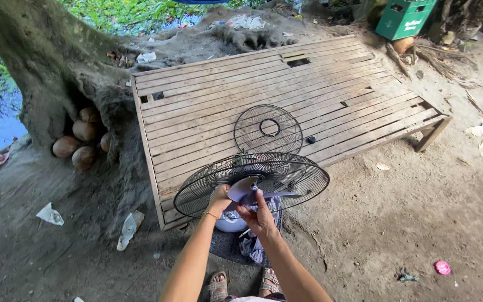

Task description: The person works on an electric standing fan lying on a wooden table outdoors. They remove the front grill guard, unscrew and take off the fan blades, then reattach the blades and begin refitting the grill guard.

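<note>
Our left hand [219, 198] and right hand [258, 215] both close around the pale purple plastic fan blade [247, 190], inside the round black wire fan guard [286, 176] beside the slatted wooden bench [208, 106].

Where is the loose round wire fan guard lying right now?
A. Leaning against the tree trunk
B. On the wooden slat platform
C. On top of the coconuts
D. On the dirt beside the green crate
B: the loose wire guard lies flat on the wooden slat platform, just beyond the fan that both hands are working on.
</note>
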Demonstrator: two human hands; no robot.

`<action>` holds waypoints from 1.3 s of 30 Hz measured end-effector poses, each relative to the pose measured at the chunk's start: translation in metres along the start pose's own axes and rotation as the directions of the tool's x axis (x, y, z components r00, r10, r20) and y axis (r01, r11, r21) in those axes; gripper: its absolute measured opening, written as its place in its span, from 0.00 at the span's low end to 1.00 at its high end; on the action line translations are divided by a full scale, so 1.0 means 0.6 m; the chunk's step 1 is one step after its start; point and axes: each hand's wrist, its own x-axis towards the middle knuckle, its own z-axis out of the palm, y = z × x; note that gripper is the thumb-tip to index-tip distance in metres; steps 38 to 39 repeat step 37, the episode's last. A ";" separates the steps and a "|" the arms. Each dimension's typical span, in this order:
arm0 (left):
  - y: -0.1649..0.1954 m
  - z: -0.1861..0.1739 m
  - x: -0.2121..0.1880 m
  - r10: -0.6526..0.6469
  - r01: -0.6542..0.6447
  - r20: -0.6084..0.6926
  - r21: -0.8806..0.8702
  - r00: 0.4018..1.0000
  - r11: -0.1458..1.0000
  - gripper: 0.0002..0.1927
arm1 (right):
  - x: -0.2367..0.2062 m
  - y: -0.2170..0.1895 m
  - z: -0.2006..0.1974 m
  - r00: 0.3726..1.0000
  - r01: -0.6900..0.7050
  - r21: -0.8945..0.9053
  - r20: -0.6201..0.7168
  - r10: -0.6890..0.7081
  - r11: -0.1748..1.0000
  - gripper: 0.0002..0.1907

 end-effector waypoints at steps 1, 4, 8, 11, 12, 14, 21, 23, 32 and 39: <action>0.009 0.002 0.007 -0.036 0.036 0.057 -0.002 0.998 0.999 0.20 | -0.001 0.000 0.002 1.000 0.008 0.061 0.011 -0.009 0.998 0.29; 0.029 0.013 0.020 -0.223 0.287 0.259 -0.242 0.940 0.927 0.31 | -0.011 -0.004 0.008 1.000 0.020 0.143 0.020 -0.023 0.990 0.26; 0.048 0.027 0.012 -0.164 0.346 0.434 -0.383 0.886 0.856 0.36 | -0.019 -0.010 0.004 0.999 0.020 0.085 -0.041 -0.016 0.996 0.33; 0.051 0.040 0.012 -0.242 0.309 0.300 -0.199 0.923 0.930 0.34 | -0.012 -0.013 -0.002 0.999 0.041 0.046 0.006 -0.041 0.998 0.33; 0.050 0.048 0.011 -0.250 0.335 0.303 -0.276 0.920 0.901 0.32 | -0.010 -0.014 -0.003 0.998 0.053 0.020 0.040 -0.054 0.998 0.31; 0.049 0.068 0.012 -0.259 0.378 0.311 -0.427 0.914 0.822 0.28 | -0.011 -0.014 -0.008 0.997 0.052 -0.003 -0.049 -0.052 0.999 0.29; 0.038 0.093 0.022 -0.225 0.390 0.327 -0.638 0.918 0.664 0.17 | -0.004 -0.029 0.003 0.998 0.066 -0.063 0.001 -0.066 0.996 0.29; 0.035 0.091 0.021 -0.253 0.411 0.326 -0.660 0.911 0.629 0.16 | -0.004 -0.023 0.002 0.995 0.072 -0.058 -0.067 -0.076 0.996 0.28; 0.016 0.081 0.016 -0.248 0.377 0.285 -0.744 0.926 0.552 0.14 | -0.008 -0.005 -0.002 0.993 0.098 -0.094 -0.058 -0.104 0.991 0.25; 0.015 0.064 0.004 -0.344 0.406 0.228 -0.648 0.911 0.645 0.20 | -0.008 0.009 -0.004 0.990 0.101 -0.145 -0.082 -0.114 0.984 0.28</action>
